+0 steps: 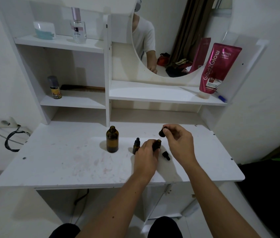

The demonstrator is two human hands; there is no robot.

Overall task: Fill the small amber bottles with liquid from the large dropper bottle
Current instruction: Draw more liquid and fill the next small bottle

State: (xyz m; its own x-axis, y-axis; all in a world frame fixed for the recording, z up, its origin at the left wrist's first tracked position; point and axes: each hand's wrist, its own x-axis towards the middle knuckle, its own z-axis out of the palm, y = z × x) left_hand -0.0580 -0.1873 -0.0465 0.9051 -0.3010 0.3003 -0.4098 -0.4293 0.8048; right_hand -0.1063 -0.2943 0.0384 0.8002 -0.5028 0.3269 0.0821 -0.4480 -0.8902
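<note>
Pinching the black dropper (161, 132) of the large bottle between curled fingers (168, 130), the right hand (178, 143) holds it tilted just above the mouth of a small amber bottle (156, 144), whose body the left hand (145, 155) grips, its fingers wrapped around it on the white counter (67, 162). A second small amber bottle (136, 146), capped with its own dropper, stands just left of that hand, a loose small dropper cap (166, 155) lies on the counter between the two hands, and the large amber bottle (112, 139) stands open and upright further left.
</note>
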